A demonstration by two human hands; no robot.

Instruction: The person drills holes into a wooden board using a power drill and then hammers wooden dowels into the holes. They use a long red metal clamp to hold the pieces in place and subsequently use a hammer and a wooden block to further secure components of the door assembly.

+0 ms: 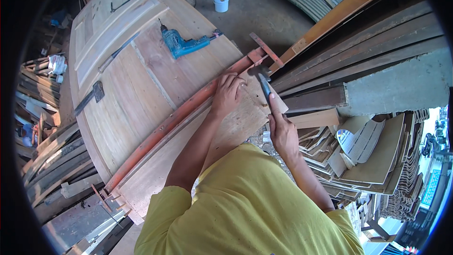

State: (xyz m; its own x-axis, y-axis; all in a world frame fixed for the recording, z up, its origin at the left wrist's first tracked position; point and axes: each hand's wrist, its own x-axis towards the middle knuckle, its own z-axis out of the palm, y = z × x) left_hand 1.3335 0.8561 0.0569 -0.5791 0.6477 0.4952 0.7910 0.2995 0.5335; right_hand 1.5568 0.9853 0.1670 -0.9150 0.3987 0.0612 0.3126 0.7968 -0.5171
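My right hand (284,134) grips a hammer (265,86) by its handle. The dark hammer head is over the far right end of a pale wooden board (236,125), close to the clamp's end. My left hand (228,94) rests at the board's far edge beside a long red bar clamp (165,125). Its fingers are curled in, and whatever they may pinch is too small or hidden to make out. The clamp runs along the edge between this board and a large wooden panel (115,132).
On the panel lie a blue power drill (181,45), a second hammer (97,92) and a chisel-like tool (111,61). A white bucket (221,4) stands on the floor beyond. Timber planks (61,156) are stacked at left; curved wooden pieces (377,160) are piled at right.
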